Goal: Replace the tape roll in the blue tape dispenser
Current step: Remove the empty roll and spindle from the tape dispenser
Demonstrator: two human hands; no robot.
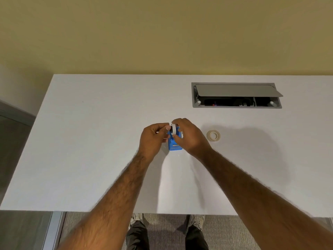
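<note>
Your left hand [153, 137] and right hand [187, 136] are pinching a round white tape roll [173, 130] above the blue plastic dispenser [174, 146] on the smooth tabletop [90, 141].

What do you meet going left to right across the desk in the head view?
Left hand → blue dispenser with the roll held over it → right hand → loose roll lying flat → cable hatch, farther back.
</note>
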